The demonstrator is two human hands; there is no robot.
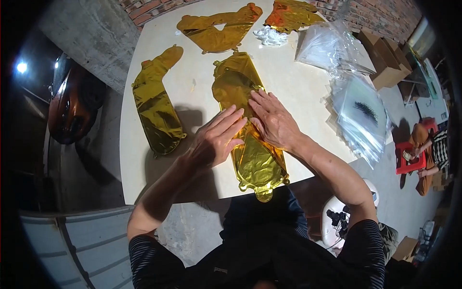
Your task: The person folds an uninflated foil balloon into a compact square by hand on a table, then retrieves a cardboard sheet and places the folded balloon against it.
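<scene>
The left hand point(220, 137) and right hand point(275, 119) lie flat, fingers straight, just beside each other, pressed on the middle of the gold foil point(260, 166). Its long axis runs away from the body, far end leaning left; the near tab point(264, 196) seems to overhang the counter point(298, 86). The counter shows widest at right, toward the clear bags point(358, 123); a bent foil point(156, 103) lies left. The gold foil is thin, glossy and creased.

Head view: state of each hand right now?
Left hand: open, resting on the gold foil piece.
Right hand: open, resting on the same piece.
</scene>
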